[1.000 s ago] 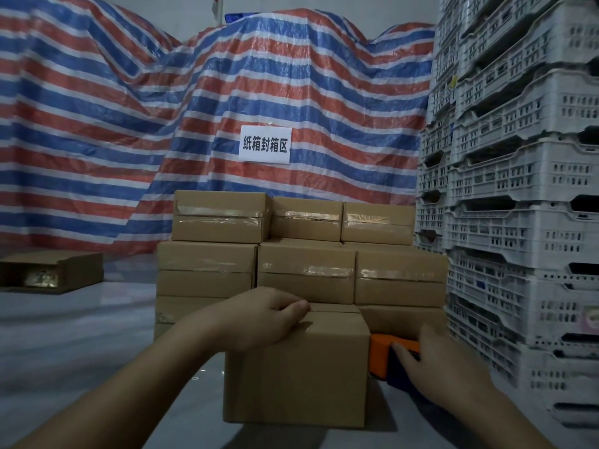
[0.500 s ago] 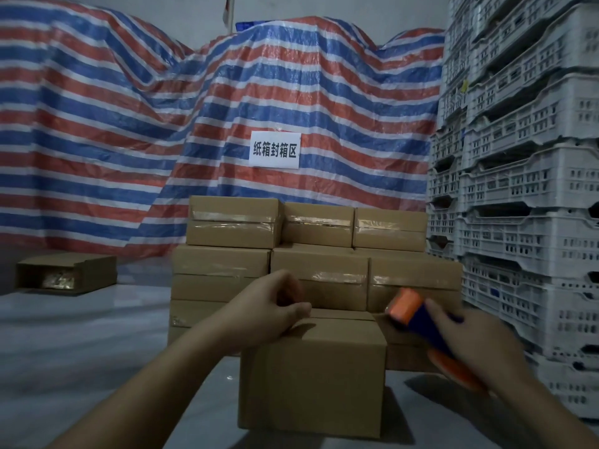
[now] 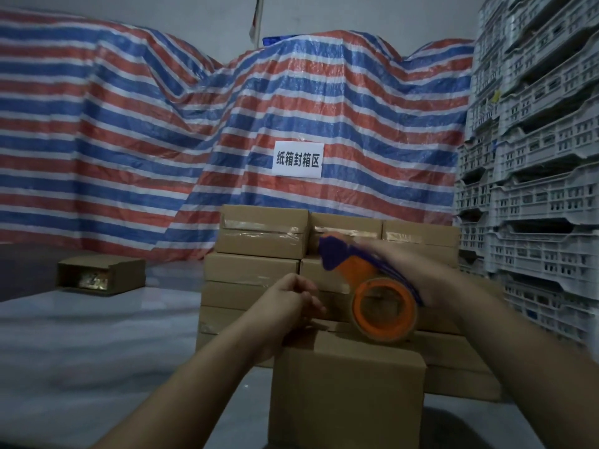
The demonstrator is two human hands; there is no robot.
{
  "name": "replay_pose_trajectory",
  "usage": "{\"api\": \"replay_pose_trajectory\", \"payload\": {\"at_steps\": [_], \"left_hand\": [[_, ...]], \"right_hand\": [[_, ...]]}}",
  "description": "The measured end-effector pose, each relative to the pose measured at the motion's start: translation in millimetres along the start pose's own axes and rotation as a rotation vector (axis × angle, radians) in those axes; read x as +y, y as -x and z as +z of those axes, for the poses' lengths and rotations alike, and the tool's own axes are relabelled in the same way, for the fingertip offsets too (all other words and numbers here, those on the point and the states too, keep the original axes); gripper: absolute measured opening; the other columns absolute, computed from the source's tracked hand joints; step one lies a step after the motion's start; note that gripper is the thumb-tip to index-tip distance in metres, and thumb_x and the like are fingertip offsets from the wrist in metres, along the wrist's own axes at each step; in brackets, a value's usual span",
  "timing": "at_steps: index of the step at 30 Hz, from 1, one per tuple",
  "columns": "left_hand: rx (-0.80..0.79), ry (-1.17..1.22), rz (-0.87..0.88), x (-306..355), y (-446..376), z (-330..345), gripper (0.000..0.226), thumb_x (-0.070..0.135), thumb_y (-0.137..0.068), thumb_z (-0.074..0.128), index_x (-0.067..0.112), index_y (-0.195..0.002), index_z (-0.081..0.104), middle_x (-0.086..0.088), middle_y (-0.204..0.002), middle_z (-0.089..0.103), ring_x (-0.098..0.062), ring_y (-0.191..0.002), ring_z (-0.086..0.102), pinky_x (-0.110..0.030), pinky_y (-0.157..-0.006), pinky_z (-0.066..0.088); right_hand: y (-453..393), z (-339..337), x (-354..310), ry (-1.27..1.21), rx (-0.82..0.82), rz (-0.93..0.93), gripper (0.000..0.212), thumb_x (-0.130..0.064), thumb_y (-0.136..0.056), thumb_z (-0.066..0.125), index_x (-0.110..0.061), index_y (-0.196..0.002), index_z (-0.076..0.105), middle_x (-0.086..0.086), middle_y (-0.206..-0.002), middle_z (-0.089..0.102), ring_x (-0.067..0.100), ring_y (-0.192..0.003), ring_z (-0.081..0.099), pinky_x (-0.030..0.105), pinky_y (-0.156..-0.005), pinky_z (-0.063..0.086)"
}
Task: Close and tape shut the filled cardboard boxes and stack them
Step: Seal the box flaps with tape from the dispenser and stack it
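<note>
A plain cardboard box [image 3: 346, 396] stands on the floor right in front of me, its top flaps closed. My left hand [image 3: 291, 303] hovers over the box's far left top edge with fingers loosely curled, holding nothing. My right hand [image 3: 418, 273] grips an orange and blue tape dispenser [image 3: 372, 293], its tape roll upright just above the box's top. Behind the box sits a stack of taped boxes [image 3: 262, 234], three layers high.
An open cardboard box [image 3: 100, 275] lies on the grey floor at the left. Tall stacks of white plastic crates [image 3: 534, 176] wall off the right side. A striped tarpaulin [image 3: 129, 140] with a white paper sign [image 3: 298, 159] covers the back.
My right hand lifted the tape dispenser from beside the box and swung it up over the box top. My left hand rose off the box's top edge.
</note>
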State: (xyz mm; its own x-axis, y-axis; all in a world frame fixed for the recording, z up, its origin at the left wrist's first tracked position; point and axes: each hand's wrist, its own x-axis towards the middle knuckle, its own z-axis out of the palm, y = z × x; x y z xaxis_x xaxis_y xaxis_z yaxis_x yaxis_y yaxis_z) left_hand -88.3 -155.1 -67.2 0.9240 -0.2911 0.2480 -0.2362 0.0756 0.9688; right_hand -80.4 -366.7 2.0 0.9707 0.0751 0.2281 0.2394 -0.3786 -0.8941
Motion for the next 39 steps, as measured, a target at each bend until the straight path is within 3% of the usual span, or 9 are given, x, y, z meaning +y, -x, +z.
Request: {"api": "replay_pose_trajectory", "payload": {"at_steps": [3, 8, 14, 19, 25, 30, 33, 37, 39], "left_hand": [[0.028, 0.143, -0.066, 0, -3, -3, 0.024, 0.021, -0.104, 0.041, 0.005, -0.105, 0.059, -0.007, -0.077, 0.061, -0.023, -0.084, 0.064, -0.041, -0.091, 0.049], [0.030, 0.232, -0.111, 0, -9, -7, 0.059, 0.054, -0.104, 0.028, 0.006, -0.098, 0.062, -0.004, -0.062, 0.051, -0.017, -0.067, 0.064, -0.033, -0.078, 0.047], [0.057, 0.286, -0.149, 1, -13, -8, 0.061, 0.058, -0.101, 0.032, 0.005, -0.097, 0.061, -0.005, -0.065, 0.050, -0.020, -0.070, 0.064, -0.036, -0.086, 0.047], [0.074, 0.293, -0.186, 4, -15, -9, 0.063, 0.064, -0.096, 0.039, 0.004, -0.095, 0.061, -0.007, -0.067, 0.052, -0.025, -0.077, 0.063, -0.039, -0.093, 0.047], [0.054, 0.298, -0.190, 5, -13, -8, 0.035, 0.038, -0.097, 0.049, 0.012, -0.076, 0.056, -0.004, -0.061, 0.051, -0.020, -0.067, 0.062, -0.038, -0.094, 0.046], [0.053, 0.361, -0.176, 2, -16, -9, 0.046, 0.046, -0.101, 0.036, 0.010, -0.080, 0.055, -0.005, -0.062, 0.047, -0.024, -0.075, 0.060, -0.039, -0.093, 0.045], [0.060, 0.344, -0.181, 3, -16, -9, 0.049, 0.053, -0.098, 0.043, 0.010, -0.080, 0.058, -0.004, -0.062, 0.051, -0.023, -0.075, 0.061, -0.040, -0.094, 0.046], [0.048, 0.319, -0.174, 4, -14, -7, 0.033, 0.036, -0.098, 0.051, 0.014, -0.074, 0.053, -0.001, -0.057, 0.047, -0.014, -0.056, 0.061, -0.038, -0.095, 0.046], [0.072, 0.324, -0.173, 3, -15, -6, 0.028, 0.027, -0.099, 0.049, 0.013, -0.075, 0.053, 0.000, -0.058, 0.046, -0.014, -0.060, 0.060, -0.036, -0.089, 0.047]], "right_hand": [[-8, 9, 0, 0.110, 0.009, -0.040, 0.048, -0.061, -0.089, 0.063, -0.016, -0.106, 0.071, 0.007, -0.080, 0.075, 0.018, -0.066, 0.069, 0.036, -0.075, 0.054], [-11, 13, -3, 0.162, -0.023, -0.042, 0.046, -0.062, -0.089, 0.063, -0.020, -0.106, 0.072, 0.010, -0.084, 0.073, 0.024, -0.073, 0.066, 0.040, -0.079, 0.050], [-11, 11, -2, 0.145, -0.024, -0.050, 0.045, -0.058, -0.093, 0.060, -0.015, -0.101, 0.070, 0.005, -0.073, 0.071, 0.016, -0.060, 0.065, 0.030, -0.068, 0.054], [-13, 13, -4, 0.166, -0.037, -0.038, 0.048, -0.060, -0.091, 0.061, -0.016, -0.110, 0.068, 0.008, -0.079, 0.072, 0.020, -0.066, 0.065, 0.036, -0.074, 0.051], [-15, 15, -6, 0.254, -0.028, -0.032, 0.054, -0.067, -0.088, 0.060, -0.018, -0.107, 0.071, 0.007, -0.084, 0.076, 0.020, -0.070, 0.069, 0.038, -0.080, 0.054], [-15, 15, -8, 0.251, -0.039, -0.015, 0.048, -0.066, -0.090, 0.058, -0.022, -0.104, 0.072, 0.007, -0.084, 0.076, 0.020, -0.070, 0.069, 0.037, -0.081, 0.053], [-14, 16, -8, 0.271, -0.053, -0.034, 0.042, -0.065, -0.092, 0.055, -0.030, -0.091, 0.077, 0.008, -0.086, 0.077, 0.020, -0.071, 0.069, 0.039, -0.084, 0.054], [-12, 17, -9, 0.276, -0.061, -0.040, 0.036, -0.066, -0.093, 0.054, -0.041, -0.079, 0.077, 0.005, -0.081, 0.077, 0.017, -0.067, 0.069, 0.037, -0.083, 0.055], [-13, 17, -8, 0.279, -0.052, -0.043, 0.040, -0.065, -0.092, 0.055, -0.034, -0.083, 0.078, 0.006, -0.082, 0.077, 0.017, -0.068, 0.070, 0.038, -0.083, 0.055]]}}
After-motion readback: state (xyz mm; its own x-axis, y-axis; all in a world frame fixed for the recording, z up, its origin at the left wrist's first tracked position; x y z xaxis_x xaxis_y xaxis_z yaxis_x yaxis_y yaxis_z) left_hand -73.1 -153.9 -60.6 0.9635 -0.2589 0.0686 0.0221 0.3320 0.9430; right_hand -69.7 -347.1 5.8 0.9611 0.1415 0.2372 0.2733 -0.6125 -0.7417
